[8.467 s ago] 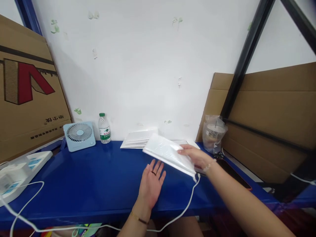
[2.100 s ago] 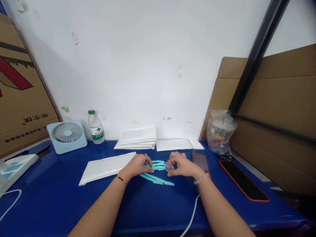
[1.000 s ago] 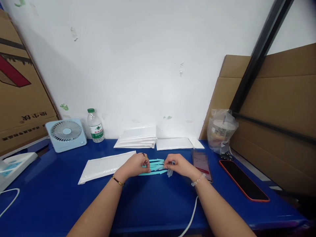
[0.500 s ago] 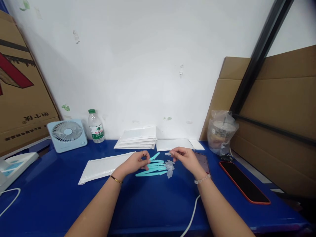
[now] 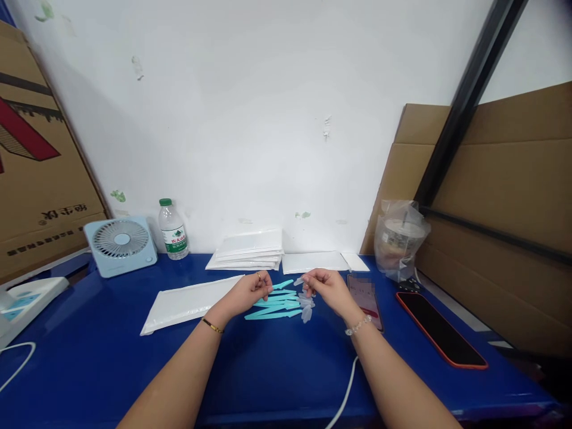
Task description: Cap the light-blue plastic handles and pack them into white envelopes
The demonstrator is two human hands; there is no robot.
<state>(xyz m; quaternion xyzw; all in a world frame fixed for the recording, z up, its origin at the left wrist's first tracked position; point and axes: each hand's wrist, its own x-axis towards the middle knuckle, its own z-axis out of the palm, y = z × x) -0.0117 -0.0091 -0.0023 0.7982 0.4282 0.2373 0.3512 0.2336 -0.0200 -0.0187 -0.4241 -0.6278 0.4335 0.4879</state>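
My left hand [image 5: 252, 292] pinches a slim turquoise eyebrow razor [image 5: 283, 285], its head pointing right. A small translucent blade cap [image 5: 299, 281] sits between the thumb and fingertips of my right hand [image 5: 325, 286]. The cap and the razor's tip are close together; whether they touch is hard to make out. Below them on the blue table [image 5: 277, 369] lie several more turquoise razors [image 5: 272, 316], side by side, partly hidden by my left hand. Several loose clear caps [image 5: 306, 313] lie at their right ends.
A white padded envelope [image 5: 187, 304] lies left, with an envelope stack [image 5: 245, 250] by the wall. Also around are a fan [image 5: 121, 245], a water bottle [image 5: 174, 232], two phones [image 5: 440, 328], a cable [image 5: 346, 396] and a bagged cup [image 5: 400, 241].
My right hand has moved slightly left, bringing the cap nearer the razor's tip. The razor in my left hand has tilted flatter and shifted right. More of the phone beside my right wrist shows.
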